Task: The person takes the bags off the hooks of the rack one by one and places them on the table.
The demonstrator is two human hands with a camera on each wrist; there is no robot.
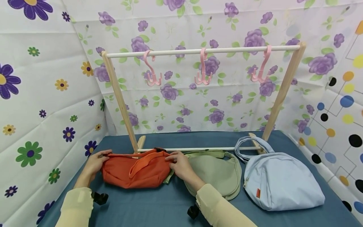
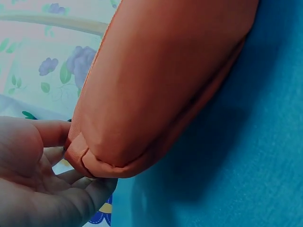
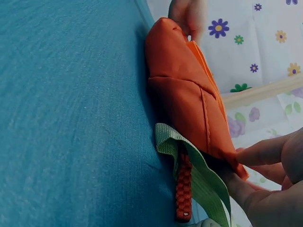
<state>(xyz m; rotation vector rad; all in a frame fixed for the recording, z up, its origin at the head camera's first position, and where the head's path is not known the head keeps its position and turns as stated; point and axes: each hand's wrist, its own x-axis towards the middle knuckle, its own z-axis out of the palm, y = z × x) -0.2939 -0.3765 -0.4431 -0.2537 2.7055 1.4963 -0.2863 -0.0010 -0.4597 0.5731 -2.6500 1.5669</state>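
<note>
An orange waist bag (image 1: 119,171) lies on the blue cloth, its strap looped across the top. At its left end, my left hand (image 1: 93,164) pinches the corner; the left wrist view shows the thumb and fingers on the bag's end seam (image 2: 78,153). My right hand (image 1: 182,167) pinches the opposite corner, thumb and finger on either side of the fabric in the right wrist view. Beneath that corner hang a green webbing strap (image 3: 208,184) and a braided rust-coloured cord (image 3: 183,194). A sage-green bag (image 1: 212,173) lies just right of the right hand, partly covered by it.
A light blue bag (image 1: 283,183) with looped straps sits at the right. Behind the bags stands a wooden rack with a white top bar (image 1: 175,52), from which three pink hooks (image 1: 203,71) hang. Its lower bar (image 1: 198,149) runs close behind the bags. Patterned sheets enclose the back and sides.
</note>
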